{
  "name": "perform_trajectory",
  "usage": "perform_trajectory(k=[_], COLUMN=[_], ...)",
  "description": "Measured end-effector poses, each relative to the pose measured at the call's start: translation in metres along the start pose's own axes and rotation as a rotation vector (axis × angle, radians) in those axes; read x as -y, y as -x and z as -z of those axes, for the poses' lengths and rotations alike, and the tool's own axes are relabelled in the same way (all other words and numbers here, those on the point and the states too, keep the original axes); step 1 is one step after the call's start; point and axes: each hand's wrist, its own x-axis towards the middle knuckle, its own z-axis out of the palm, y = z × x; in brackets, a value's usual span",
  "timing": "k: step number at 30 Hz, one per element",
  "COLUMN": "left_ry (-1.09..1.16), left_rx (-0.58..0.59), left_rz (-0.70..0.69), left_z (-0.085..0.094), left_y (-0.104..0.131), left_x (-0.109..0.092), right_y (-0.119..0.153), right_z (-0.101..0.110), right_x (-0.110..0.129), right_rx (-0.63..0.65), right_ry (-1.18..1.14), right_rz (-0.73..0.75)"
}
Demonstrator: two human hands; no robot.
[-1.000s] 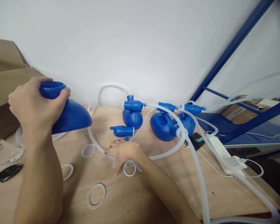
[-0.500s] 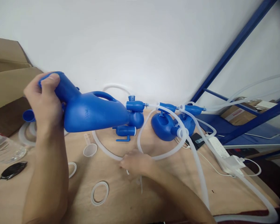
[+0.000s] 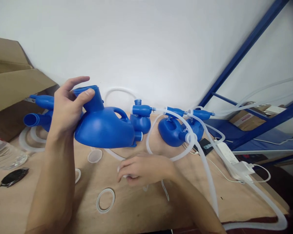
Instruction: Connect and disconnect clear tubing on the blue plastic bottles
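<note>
My left hand (image 3: 69,102) grips a blue plastic urinal bottle (image 3: 104,130) by its wide neck, thumb in front and index finger lifted off. The bottle is held above the table, its loop handle to the right. My right hand (image 3: 139,169) is curled, lower and right of the bottle, over the table. A small white piece shows between its fingers; its kind is mostly hidden. A thin clear strip (image 3: 165,191) shows just below the right wrist. Near my hands lie a white ring (image 3: 105,200), a second ring (image 3: 78,175) partly behind my left forearm, and a round translucent cap (image 3: 95,156).
More blue bottles (image 3: 171,133) with clear hoses (image 3: 207,175) stand along the wall. At left are a cardboard box (image 3: 17,84), a clear plastic bottle (image 3: 6,156) and a black packet (image 3: 14,177). A power strip (image 3: 227,154) and blue shelf (image 3: 249,139) are at right.
My left hand has moved right and slightly down with the urinal bottle, turning it. My right hand has lifted from the table with a small white piece in its fingers.
</note>
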Motion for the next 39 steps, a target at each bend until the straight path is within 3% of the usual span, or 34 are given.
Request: perform_trajectory(k=[1, 3, 6, 9, 12, 15, 19, 24, 29, 34, 39], left_ry=[0.02, 0.072, 0.064, 0.005, -0.007, 0.031, 0.089, 0.222, 0.312, 0.279, 0.289], left_rx=[-0.017, -0.035, 0.166, 0.355, 0.557, 0.638, 0.629, 0.579, 0.514, 0.454, 0.377], left_rz=[-0.036, -0.109, -0.158, -0.105, -0.03, -0.002, 0.005, -0.17, -0.231, -0.276, -0.262], left_z=[0.0, -0.003, -0.011, -0.025, -0.041, -0.053, -0.06, -0.065, -0.066, -0.066, -0.067], left_y=[0.001, 0.003, 0.009, 0.018, 0.027, 0.034, 0.037, 0.038, 0.038, 0.037, 0.036], left_x=[0.0, -0.001, -0.009, -0.021, -0.03, -0.034, -0.034, -0.03, -0.026, -0.028, -0.025], right_y=[0.007, 0.021, 0.034, 0.032, 0.027, 0.028, 0.031, 0.019, 0.011, 0.012, 0.014], right_z=[0.013, 0.035, 0.053, 0.052, 0.046, 0.045, 0.046, 0.041, 0.038, 0.037, 0.034], right_x=[0.004, 0.011, 0.01, 0.001, -0.006, -0.007, -0.007, -0.017, -0.018, -0.013, -0.016], right_rx=[-0.092, -0.407, -0.906, -1.118, -1.143, -1.067, -1.019, -1.108, -1.139, -1.174, -1.139], right_ry=[-0.043, -0.084, -0.032, 0.123, 0.245, 0.218, 0.083, -0.133, -0.132, 0.023, 0.016], right_rz=[0.068, 0.158, 0.049, -0.02, 0.011, 0.052, 0.091, 0.202, 0.217, 0.154, -0.01])
